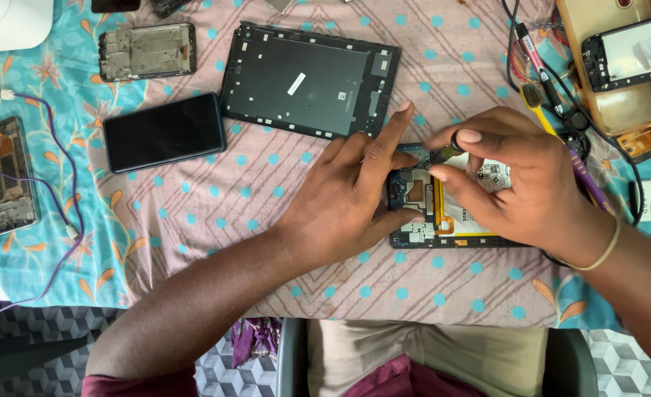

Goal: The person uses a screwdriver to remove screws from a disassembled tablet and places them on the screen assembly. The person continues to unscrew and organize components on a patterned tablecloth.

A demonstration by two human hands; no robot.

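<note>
On a pink cloth with turquoise dots [266,198], an opened dark tablet with exposed circuit board and pale battery [428,213] lies under both hands. The left hand [347,198] presses flat on its left edge, fingers spread, gripping nothing. The right hand [520,180] pinches a slim dark-tipped tool [446,152] between thumb and fingers, tip at the board. The tablet's detached black back cover [307,79] lies just above.
</note>
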